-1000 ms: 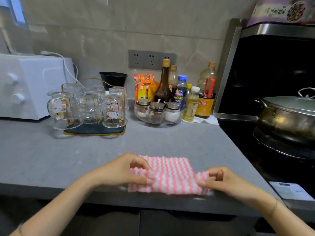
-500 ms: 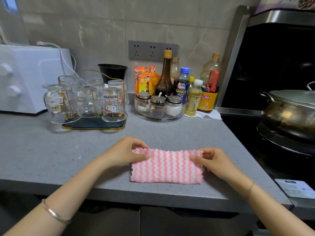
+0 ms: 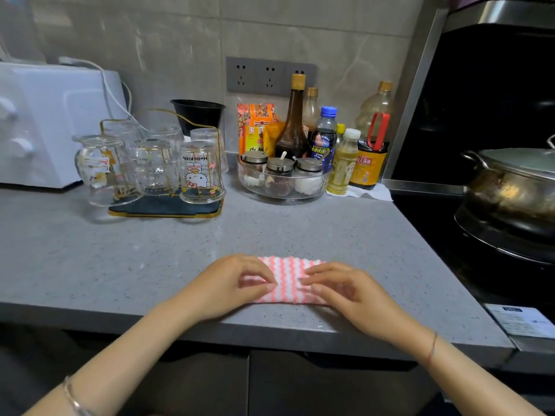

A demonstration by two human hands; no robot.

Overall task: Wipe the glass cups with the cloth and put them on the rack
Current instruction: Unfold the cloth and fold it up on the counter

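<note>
A pink-and-white striped cloth (image 3: 287,279) lies folded on the grey counter (image 3: 120,265) near its front edge. My left hand (image 3: 234,285) covers the cloth's left end, its curled fingertips pinching the fabric. My right hand (image 3: 341,288) rests on the right end with fingers laid nearly flat. Several glass cups stand upside down on a gold-wire rack with a dark tray (image 3: 165,208) at the back left, among them a cartoon-cat cup (image 3: 201,172) in front and a rounder cup (image 3: 102,169) at the left.
A white appliance (image 3: 45,124) stands at the far left. Sauce bottles (image 3: 292,121) and a glass bowl of spice jars (image 3: 282,183) line the back wall. A lidded steel pot (image 3: 516,187) sits on the black stove at the right.
Both hands slid inward over the cloth, which now shows narrower between them and lies farther from the counter's front edge than a second ago.
</note>
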